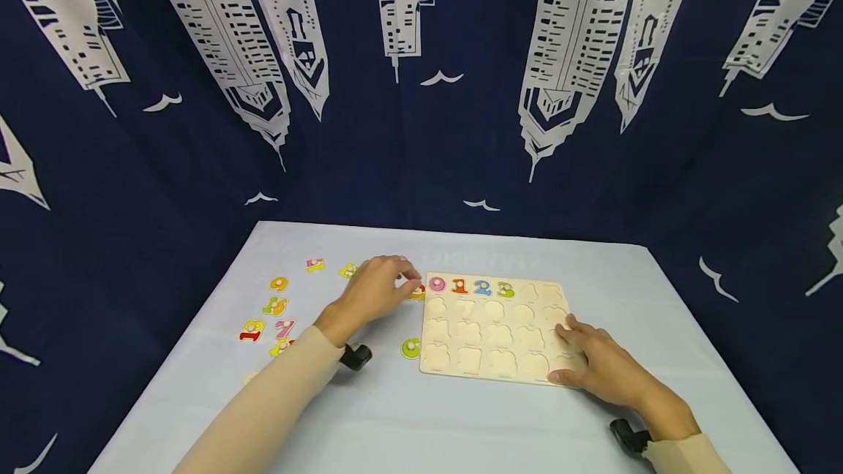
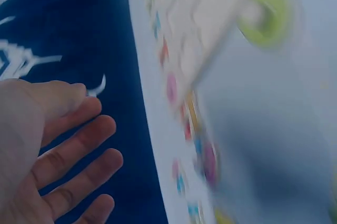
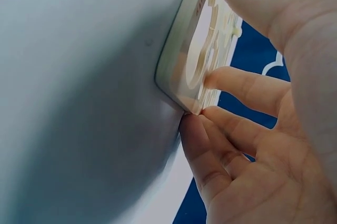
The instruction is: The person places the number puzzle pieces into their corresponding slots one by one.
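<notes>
So, your white table carries the wooden number board, right of centre. Your right hand spreads over its near right corner, thumb and fingertips touching it. Your left hand hovers beside its far left corner, thumb and forefinger close together; no piece shows between them. You seem early on: the pink zero, red one, blue two and green three sit in the far row, other visible slots bare. Loose number pieces lie at left, awaiting placing.
</notes>
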The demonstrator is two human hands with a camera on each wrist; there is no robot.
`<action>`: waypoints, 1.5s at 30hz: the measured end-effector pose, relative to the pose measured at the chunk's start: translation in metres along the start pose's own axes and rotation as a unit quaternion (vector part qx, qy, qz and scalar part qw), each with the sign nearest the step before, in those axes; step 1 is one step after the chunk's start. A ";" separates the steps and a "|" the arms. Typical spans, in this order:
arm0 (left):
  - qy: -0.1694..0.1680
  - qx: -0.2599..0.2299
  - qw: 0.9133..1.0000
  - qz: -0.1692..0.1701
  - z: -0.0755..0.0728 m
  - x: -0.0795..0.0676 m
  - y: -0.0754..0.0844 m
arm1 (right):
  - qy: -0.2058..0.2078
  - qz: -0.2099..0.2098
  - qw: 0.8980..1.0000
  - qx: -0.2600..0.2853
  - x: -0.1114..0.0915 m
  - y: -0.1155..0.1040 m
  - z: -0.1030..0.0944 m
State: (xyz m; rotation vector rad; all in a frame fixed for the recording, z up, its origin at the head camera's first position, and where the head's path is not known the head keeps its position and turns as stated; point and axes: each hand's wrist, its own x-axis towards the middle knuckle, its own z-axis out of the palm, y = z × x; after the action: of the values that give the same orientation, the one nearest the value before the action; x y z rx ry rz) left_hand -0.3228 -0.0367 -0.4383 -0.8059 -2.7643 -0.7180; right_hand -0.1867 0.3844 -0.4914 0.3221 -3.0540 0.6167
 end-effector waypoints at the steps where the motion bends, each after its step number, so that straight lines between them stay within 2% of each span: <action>1: 0.007 0.004 1.000 -0.008 -0.006 -0.010 -0.008 | 0.000 -0.001 1.000 0.001 0.000 0.000 0.000; 5: 0.017 0.025 0.999 -0.042 -0.031 -0.049 -0.041 | -0.004 -0.002 1.000 -0.001 0.001 0.000 0.000; 9: 0.009 0.043 0.996 -0.076 -0.047 -0.085 -0.069 | -0.005 0.000 1.000 -0.006 0.002 -0.001 -0.004; 14: -0.012 0.057 0.994 -0.089 -0.053 -0.122 -0.095 | 0.000 -0.002 1.000 -0.008 0.004 -0.002 -0.011; 18: -0.003 0.058 0.994 -0.090 -0.054 -0.141 -0.107 | -0.004 -0.009 1.000 -0.004 0.007 0.000 -0.014; 22: 0.016 0.050 0.995 -0.082 -0.050 -0.146 -0.112 | -0.014 -0.016 1.000 -0.004 0.006 0.005 -0.018; 25: 0.018 0.054 0.995 -0.082 -0.044 -0.149 -0.112 | -0.021 -0.019 1.000 0.000 0.004 0.011 -0.019; 30: 0.020 0.080 0.993 -0.080 -0.037 -0.152 -0.107 | -0.024 -0.016 1.000 0.003 -0.001 0.019 -0.018; 34: 0.034 0.101 0.992 -0.074 -0.036 -0.152 -0.101 | -0.023 -0.017 1.000 0.005 -0.001 0.021 -0.016; 40: 0.072 0.132 0.988 -0.041 -0.034 -0.141 -0.082 | -0.024 -0.010 1.000 0.007 0.001 0.020 -0.014; 45: 0.069 0.084 0.994 -0.032 -0.026 -0.123 -0.053 | -0.029 -0.003 0.999 0.015 0.002 0.021 -0.012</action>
State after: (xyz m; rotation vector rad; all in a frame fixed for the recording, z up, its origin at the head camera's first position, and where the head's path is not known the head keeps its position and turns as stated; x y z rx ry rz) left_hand -0.2483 -0.1455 -0.4728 -0.6137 -2.6914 -0.5201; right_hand -0.1931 0.4073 -0.4883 0.3565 -3.1004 0.6662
